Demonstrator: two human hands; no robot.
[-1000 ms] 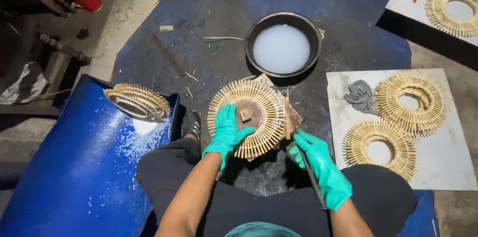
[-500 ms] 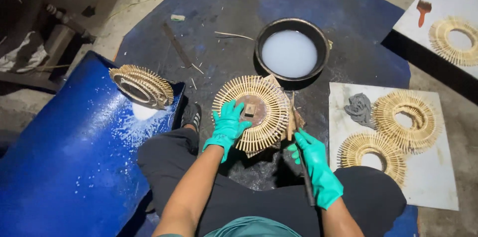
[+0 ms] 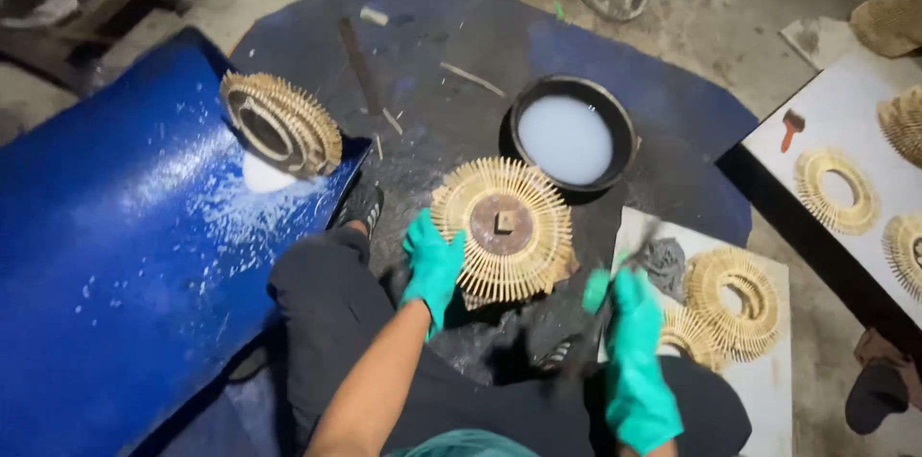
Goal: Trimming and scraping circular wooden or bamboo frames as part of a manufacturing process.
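Note:
A round ring of thin wooden sticks point(image 3: 501, 227) with a brown centre lies flat on the dark mat between my knees. My left hand point(image 3: 432, 265), in a green glove, grips its left edge. Off the ring's right side is my right hand point(image 3: 629, 361), also gloved in green and blurred with motion. It is closed on a thin dark tool point(image 3: 588, 342), whose end I cannot make out. A black bowl of milky white liquid point(image 3: 571, 138) stands just beyond the ring.
A white board point(image 3: 768, 390) at my right carries two finished stick rings point(image 3: 735, 301) and a grey rag point(image 3: 663, 263). Another ring point(image 3: 280, 121) rests on the blue curved sheet point(image 3: 115, 255) at left. A farther white board point(image 3: 816, 145) holds more rings and a small brush point(image 3: 790, 126).
My right hand has swung away from the ring's right edge toward the near white board. My left hand stays on the ring's left edge. The view has shifted right.

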